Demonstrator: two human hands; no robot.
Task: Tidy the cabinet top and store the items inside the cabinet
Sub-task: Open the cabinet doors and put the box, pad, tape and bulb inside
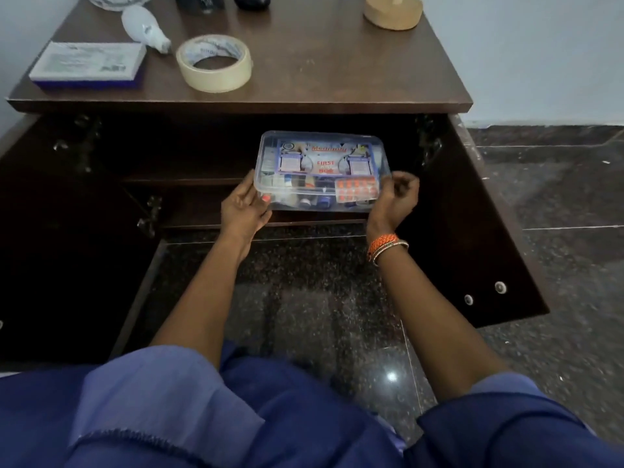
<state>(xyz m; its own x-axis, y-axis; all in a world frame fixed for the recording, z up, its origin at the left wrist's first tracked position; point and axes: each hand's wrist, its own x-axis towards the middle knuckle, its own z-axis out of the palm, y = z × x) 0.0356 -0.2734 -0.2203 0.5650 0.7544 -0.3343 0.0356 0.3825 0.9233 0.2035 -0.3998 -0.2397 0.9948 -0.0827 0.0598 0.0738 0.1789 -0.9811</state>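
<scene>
We hold the clear first-aid box [320, 170] at the open cabinet [489, 214] shelf: left hand [244, 211] fingers clamped on its left end, right hand [393, 201] fingers curled at the right corner. Tape roll [214, 64] & booklet [89, 64] on top.

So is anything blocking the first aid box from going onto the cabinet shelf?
Nothing visible does. Both doors are swung open, and the first aid box, held by the left hand and right hand, sits at the shelf opening. The interior behind is too dark to check.
</scene>
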